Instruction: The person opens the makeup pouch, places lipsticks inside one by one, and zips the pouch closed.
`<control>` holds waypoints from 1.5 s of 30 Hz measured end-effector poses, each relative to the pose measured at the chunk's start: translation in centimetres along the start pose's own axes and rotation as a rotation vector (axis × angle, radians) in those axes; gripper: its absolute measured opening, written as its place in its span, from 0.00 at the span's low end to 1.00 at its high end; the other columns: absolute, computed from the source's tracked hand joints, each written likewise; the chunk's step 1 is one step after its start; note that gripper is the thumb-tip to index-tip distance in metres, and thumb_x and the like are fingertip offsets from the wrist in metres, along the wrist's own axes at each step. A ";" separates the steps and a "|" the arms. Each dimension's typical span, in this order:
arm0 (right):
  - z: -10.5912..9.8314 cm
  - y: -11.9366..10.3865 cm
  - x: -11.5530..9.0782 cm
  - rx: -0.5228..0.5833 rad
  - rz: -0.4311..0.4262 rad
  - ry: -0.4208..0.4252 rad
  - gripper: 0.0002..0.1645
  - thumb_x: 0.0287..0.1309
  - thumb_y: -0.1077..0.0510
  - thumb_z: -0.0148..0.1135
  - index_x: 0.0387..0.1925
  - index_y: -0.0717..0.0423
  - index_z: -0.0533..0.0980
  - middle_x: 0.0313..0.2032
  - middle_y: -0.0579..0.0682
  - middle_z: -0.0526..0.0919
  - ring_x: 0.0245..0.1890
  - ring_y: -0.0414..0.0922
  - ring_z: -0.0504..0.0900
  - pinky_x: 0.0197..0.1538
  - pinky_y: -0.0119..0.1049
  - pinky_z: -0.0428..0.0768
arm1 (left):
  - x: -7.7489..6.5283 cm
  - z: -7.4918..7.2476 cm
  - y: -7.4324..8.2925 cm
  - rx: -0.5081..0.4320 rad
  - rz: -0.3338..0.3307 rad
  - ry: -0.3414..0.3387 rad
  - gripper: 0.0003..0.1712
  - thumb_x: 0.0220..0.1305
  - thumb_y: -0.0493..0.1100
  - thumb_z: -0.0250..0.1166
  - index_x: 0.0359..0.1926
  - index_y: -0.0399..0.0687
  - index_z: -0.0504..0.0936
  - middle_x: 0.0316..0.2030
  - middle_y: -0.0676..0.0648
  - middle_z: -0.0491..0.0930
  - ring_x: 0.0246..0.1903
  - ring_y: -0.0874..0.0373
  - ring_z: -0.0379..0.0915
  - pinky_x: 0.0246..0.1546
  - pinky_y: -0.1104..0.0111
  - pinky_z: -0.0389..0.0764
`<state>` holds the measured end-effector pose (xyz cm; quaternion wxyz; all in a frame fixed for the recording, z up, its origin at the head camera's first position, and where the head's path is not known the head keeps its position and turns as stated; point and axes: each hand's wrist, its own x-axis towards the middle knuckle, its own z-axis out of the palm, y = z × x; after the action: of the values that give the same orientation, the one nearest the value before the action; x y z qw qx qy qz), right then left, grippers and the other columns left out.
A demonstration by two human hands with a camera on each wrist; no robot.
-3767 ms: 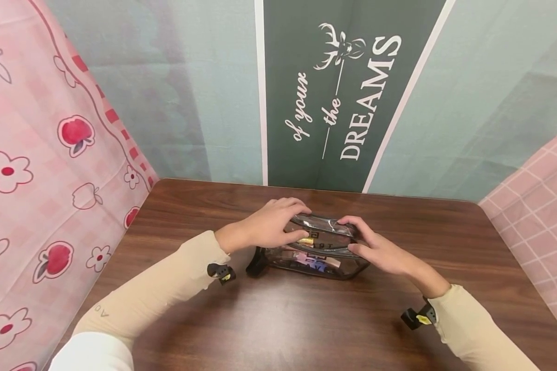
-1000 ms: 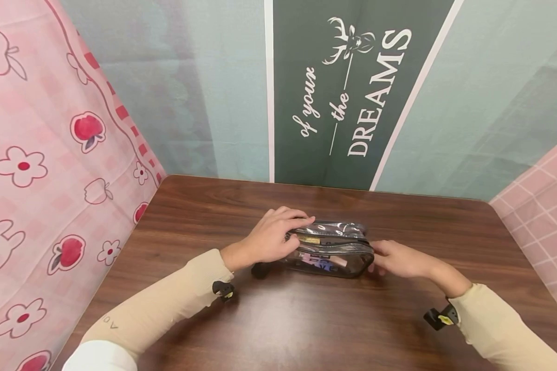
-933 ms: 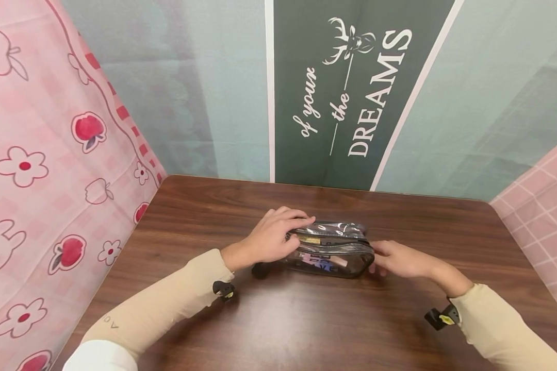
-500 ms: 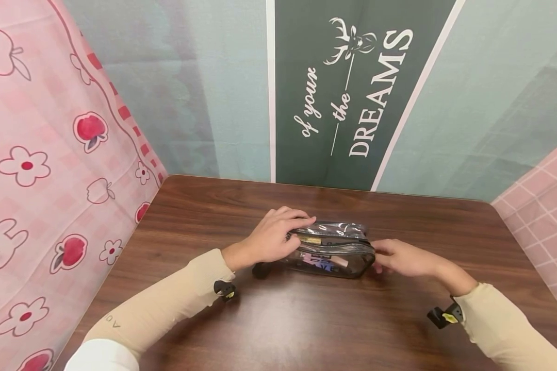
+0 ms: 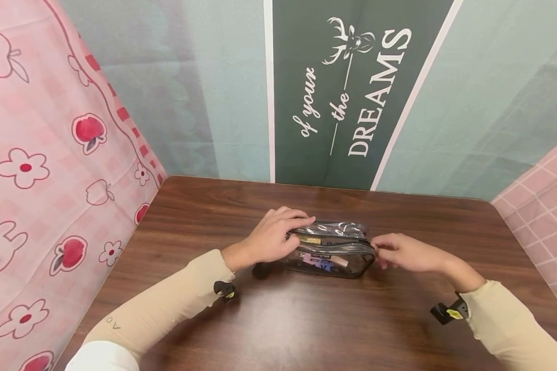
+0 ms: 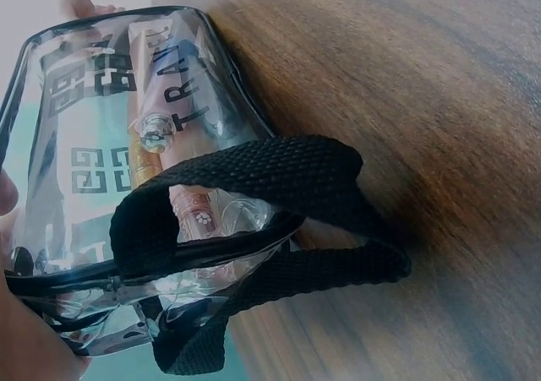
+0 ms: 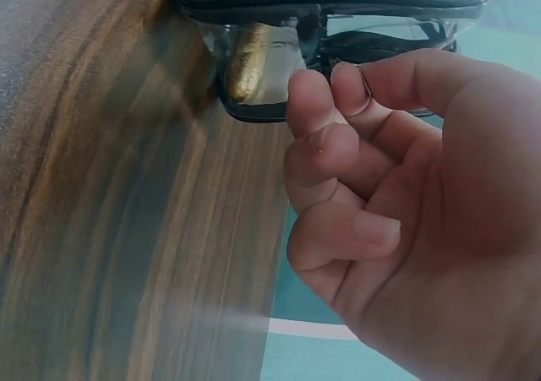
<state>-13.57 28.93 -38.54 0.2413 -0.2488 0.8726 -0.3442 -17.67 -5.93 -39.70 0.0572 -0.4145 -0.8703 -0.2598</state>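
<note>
A clear zippered toiletry bag [image 5: 339, 260] with black trim and printed lettering stands on the table. Through its plastic show a gold item [image 7: 247, 68] and pinkish tubes [image 6: 173, 102]. My left hand [image 5: 270, 236] grips the bag's left end from above, fingers on the far side and thumb nearer me. At the other end, my right hand [image 5: 410, 252] pinches the zipper pull between thumb and forefinger, its other fingers curled; the fingertips mostly hide the pull. A black webbing strap [image 6: 254, 174] loops out of the left end.
The brown wood-grain table [image 5: 278, 319] meets a green and grey curtain [image 5: 320, 170] at its back edge. A pink apple-print cloth [image 5: 51, 154] hangs on the left, a pink grid cloth [image 5: 538, 206] on the right.
Earlier both hands held the bag's top; my right hand has since moved down to the right end. Over the last second it shifts slightly rightward and up, while the left hand stays put.
</note>
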 end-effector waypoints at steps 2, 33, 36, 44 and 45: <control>-0.1 -0.1 0.0 -0.001 0.005 0.007 0.14 0.68 0.68 0.49 0.28 0.51 0.72 0.24 0.43 0.77 0.22 0.36 0.71 0.24 0.31 0.71 | 0.0 0.0 0.0 0.001 0.001 -0.001 0.32 0.60 0.42 0.53 0.67 0.53 0.79 0.60 0.51 0.79 0.57 0.56 0.72 0.52 0.60 0.70; -1.6 -1.2 -0.1 0.014 -0.076 0.066 0.18 0.66 0.72 0.47 0.28 0.49 0.73 0.24 0.42 0.77 0.21 0.40 0.73 0.25 0.32 0.72 | 0.2 -0.1 0.0 0.006 -0.014 -0.042 0.32 0.60 0.41 0.56 0.68 0.53 0.78 0.61 0.51 0.79 0.58 0.56 0.71 0.52 0.60 0.70; -1.8 -1.4 -0.1 0.018 -0.067 0.069 0.18 0.66 0.73 0.47 0.28 0.49 0.73 0.24 0.44 0.78 0.20 0.40 0.73 0.24 0.32 0.72 | 0.2 0.0 -0.1 0.002 -0.015 -0.042 0.32 0.60 0.41 0.55 0.68 0.53 0.78 0.61 0.51 0.79 0.58 0.57 0.71 0.52 0.61 0.69; -2.3 -2.1 0.3 0.016 -0.081 0.081 0.17 0.64 0.73 0.47 0.27 0.51 0.73 0.22 0.45 0.77 0.18 0.35 0.69 0.20 0.31 0.68 | 0.4 0.0 -0.2 0.004 -0.017 -0.039 0.33 0.59 0.41 0.55 0.67 0.52 0.78 0.60 0.51 0.79 0.57 0.57 0.71 0.52 0.61 0.70; -2.3 -2.2 0.4 0.014 -0.088 0.083 0.17 0.64 0.73 0.47 0.27 0.51 0.73 0.22 0.45 0.76 0.18 0.36 0.69 0.20 0.31 0.68 | 0.4 -0.1 -0.2 0.007 -0.018 -0.040 0.33 0.59 0.42 0.55 0.67 0.53 0.78 0.60 0.52 0.79 0.57 0.57 0.71 0.52 0.61 0.70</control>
<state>-14.67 28.41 -35.58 0.1911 -0.2710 0.8676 -0.3706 -18.13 -5.81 -39.61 0.0391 -0.4115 -0.8759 -0.2489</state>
